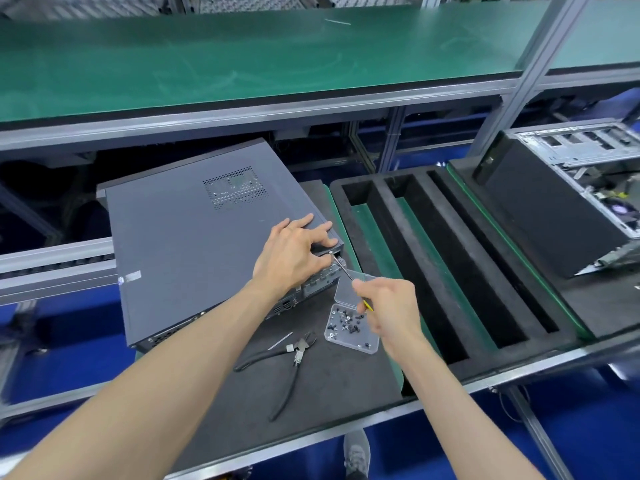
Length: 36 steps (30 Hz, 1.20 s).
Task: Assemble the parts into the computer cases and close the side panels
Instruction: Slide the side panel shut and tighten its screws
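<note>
The dark grey metal computer case (194, 237) lies on the table (332, 386), side panel already on; the left hand (294, 254) rests flat-fingered at its rear corner; the right hand (388, 306) pinches a thin screwdriver (343, 268), seemingly driving a panel screw; a second grey case (568, 199) lies open.

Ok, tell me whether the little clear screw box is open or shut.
Open. The screw box shows loose dark screws in its tray, and its clear lid stands swung up behind it.
</note>
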Tool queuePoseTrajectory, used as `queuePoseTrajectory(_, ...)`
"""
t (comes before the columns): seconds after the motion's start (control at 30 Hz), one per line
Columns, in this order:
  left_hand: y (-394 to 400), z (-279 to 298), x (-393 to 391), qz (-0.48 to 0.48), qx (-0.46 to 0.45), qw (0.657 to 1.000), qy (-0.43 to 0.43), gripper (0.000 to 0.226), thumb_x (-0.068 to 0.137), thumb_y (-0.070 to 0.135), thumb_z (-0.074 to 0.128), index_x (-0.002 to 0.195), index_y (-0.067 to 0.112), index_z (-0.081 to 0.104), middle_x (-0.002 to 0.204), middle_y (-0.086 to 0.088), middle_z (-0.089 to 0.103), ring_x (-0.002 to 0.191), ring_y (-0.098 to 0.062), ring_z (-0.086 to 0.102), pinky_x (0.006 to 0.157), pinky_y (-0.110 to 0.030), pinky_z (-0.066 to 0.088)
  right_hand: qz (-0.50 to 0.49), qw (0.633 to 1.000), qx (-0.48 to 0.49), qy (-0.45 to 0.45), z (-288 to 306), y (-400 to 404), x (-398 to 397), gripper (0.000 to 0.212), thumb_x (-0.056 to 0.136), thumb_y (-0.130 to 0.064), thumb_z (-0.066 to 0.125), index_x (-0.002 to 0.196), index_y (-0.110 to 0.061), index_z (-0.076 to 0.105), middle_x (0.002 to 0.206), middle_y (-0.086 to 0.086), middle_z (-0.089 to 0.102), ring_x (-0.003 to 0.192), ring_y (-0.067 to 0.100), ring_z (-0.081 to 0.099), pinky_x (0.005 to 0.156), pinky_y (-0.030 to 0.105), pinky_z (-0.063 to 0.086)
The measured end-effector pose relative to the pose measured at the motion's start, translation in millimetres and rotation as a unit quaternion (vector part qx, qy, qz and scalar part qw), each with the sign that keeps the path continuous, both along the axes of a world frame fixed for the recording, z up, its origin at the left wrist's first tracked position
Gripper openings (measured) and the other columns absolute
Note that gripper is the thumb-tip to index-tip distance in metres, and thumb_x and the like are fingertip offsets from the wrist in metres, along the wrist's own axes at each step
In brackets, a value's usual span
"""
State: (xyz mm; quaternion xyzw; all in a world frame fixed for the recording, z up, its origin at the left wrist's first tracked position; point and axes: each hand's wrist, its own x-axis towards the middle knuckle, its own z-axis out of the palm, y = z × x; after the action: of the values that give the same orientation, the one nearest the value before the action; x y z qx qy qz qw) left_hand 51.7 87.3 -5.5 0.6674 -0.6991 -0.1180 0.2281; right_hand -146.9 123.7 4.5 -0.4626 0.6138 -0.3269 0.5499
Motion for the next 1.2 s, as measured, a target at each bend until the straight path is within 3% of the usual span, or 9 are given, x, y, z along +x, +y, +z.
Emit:
queuePoseTrajectory(0.1, 0, 0, 0, -0.001, 0.001, 1.0, 0.001, 0.028, 0.082, 0.035, 0.073, 0.109, 0.037, 0.075, 0.142, 0.017, 0.057, 0.146, -0.013, 0.036, 0.121, -0.038, 0.021, 0.085, 0.87, -0.34, 0.346, -10, 9, 2, 0.021, 0.09, -0.02, 0.072, 0.078, -0.004, 0.064, 0.058, 0.01, 0.062, 0.053, 0.033, 0.057, 0.051, 0.035, 0.045)
queuePoseTrajectory(0.17, 0, 0, 0, -0.001, 0.0, 1.0, -0.001, 0.027, 0.082, 0.035, 0.073, 0.109, 0.037, 0.075, 0.142, 0.018, 0.057, 0.146, -0.012, 0.036, 0.121, -0.037, 0.02, 0.107, 0.806, -0.43, 0.392, -17, 11, 3, 0.022, 0.088, -0.016, 0.074, 0.078, -0.001, 0.062, 0.055, 0.013, 0.058, 0.045, 0.036, 0.055, 0.043, 0.038, 0.043)
queuePoseTrajectory(0.3, -1, -2, 0, 0.0, 0.0, 1.0, -0.008, 0.027, 0.083, 0.036, 0.073, 0.11, 0.037, 0.074, 0.142, 0.018, 0.056, 0.146, -0.012, 0.035, 0.121, -0.038, 0.019, 0.054, 0.968, -0.187, 0.161, -18, 4, 5, 0.03, 0.094, -0.025, 0.067, 0.071, -0.005, 0.068, 0.052, 0.009, 0.055, 0.05, 0.028, 0.045, 0.048, 0.034, 0.037)
queuePoseTrajectory(0.37, -1, -1, 0, -0.003, 0.004, 1.0, -0.013, 0.027, 0.084, 0.037, 0.072, 0.111, 0.037, 0.074, 0.143, 0.017, 0.055, 0.147, -0.013, 0.034, 0.122, -0.038, 0.019, 0.015, 1.0, -0.008, -0.002, -17, 2, 4, 0.035, 0.096, -0.028, 0.065, 0.07, -0.006, 0.07, 0.05, 0.005, 0.05, 0.044, 0.021, 0.034, 0.039, 0.024, 0.025)
queuePoseTrajectory(0.63, 4, 4, 9, 0.004, 0.033, 0.996, 0.079, 0.03, 0.089, 0.035, 0.064, 0.117, 0.042, 0.072, 0.144, 0.026, 0.051, 0.143, 0.007, 0.028, 0.119, -0.026, 0.011, 0.145, 0.987, -0.051, 0.048, -11, -12, -19, 0.031, 0.1, -0.032, 0.059, 0.078, -0.01, 0.064, 0.059, 0.0, 0.057, 0.046, 0.015, 0.046, 0.05, 0.028, 0.041)
queuePoseTrajectory(0.87, 48, 4, 86, 0.246, 0.04, 0.967, -0.057, 0.056, 0.099, 0.054, 0.046, 0.138, 0.015, 0.055, 0.146, -0.007, 0.047, 0.132, -0.037, 0.045, 0.108, -0.051, 0.038, 0.114, 0.968, -0.188, 0.119, 7, -62, 4, 0.016, 0.096, -0.024, 0.061, 0.086, -0.014, 0.053, 0.071, 0.003, 0.063, 0.055, 0.014, 0.056, 0.062, 0.032, 0.045)
queuePoseTrajectory(0.97, 85, 3, 123, 0.379, 0.071, 0.918, -0.093, 0.078, 0.095, 0.069, 0.04, 0.147, 0.011, 0.04, 0.157, -0.015, 0.033, 0.144, -0.037, 0.03, 0.116, -0.054, 0.028, 0.133, 0.952, -0.228, 0.158, 17, -82, 35, 0.014, 0.102, -0.021, 0.049, 0.11, -0.021, 0.06, 0.085, -0.004, 0.066, 0.069, 0.015, 0.062, 0.069, 0.031, 0.046)
queuePoseTrajectory(1.1, 116, 4, 143, 0.507, 0.093, 0.853, 0.077, 0.096, 0.079, 0.08, 0.058, 0.141, 0.012, 0.034, 0.146, -0.013, 0.045, 0.129, -0.044, 0.047, 0.097, -0.054, 0.041, 0.208, 0.944, -0.171, 0.189, 20, -99, 70, 0.026, 0.102, -0.02, 0.052, 0.122, -0.007, 0.063, 0.109, 0.001, 0.066, 0.1, 0.025, 0.06, 0.088, 0.034, 0.047)
queuePoseTrajectory(1.2, 112, 6, 148, 0.528, 0.093, 0.831, 0.148, 0.091, 0.076, 0.071, 0.07, 0.133, 0.007, 0.04, 0.133, -0.015, 0.059, 0.121, -0.042, 0.055, 0.097, -0.051, 0.041, 0.18, 0.961, -0.126, 0.168, 14, -99, 78, 0.019, 0.095, -0.014, 0.06, 0.109, -0.004, 0.068, 0.094, 0.012, 0.07, 0.096, 0.033, 0.062, 0.086, 0.041, 0.052)
